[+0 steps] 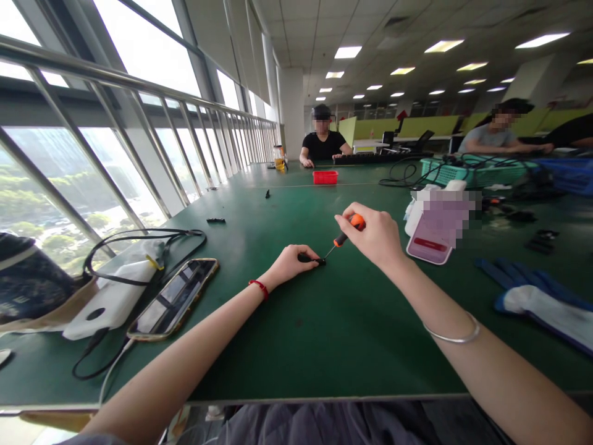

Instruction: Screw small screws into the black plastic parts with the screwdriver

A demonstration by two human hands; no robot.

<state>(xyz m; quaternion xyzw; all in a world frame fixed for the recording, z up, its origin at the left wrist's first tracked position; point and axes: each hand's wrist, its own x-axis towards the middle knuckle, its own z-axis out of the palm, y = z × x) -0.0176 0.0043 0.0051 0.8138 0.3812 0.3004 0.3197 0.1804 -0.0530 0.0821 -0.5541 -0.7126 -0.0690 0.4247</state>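
My right hand (374,233) is closed round the orange and black handle of a screwdriver (341,238), which slants down to the left. Its tip meets, or nearly meets, the right end of a small black part (319,262) on the table. The fingers of my left hand (293,262) pinch that part from the left and hold it low against the green surface; they cover much of it, so its full shape is hidden. Farther off, another small black piece (215,220) lies to the left, and a smaller black bit (267,194) sits beyond it.
On the left lie a phone (173,300) with cables and a white pouch (115,296). A pink-framed phone (430,232) leans at right, near blue-white gloves (537,300). A red tray (325,178) stands farther back, a teal basket (482,172) back right. Two people sit across the table.
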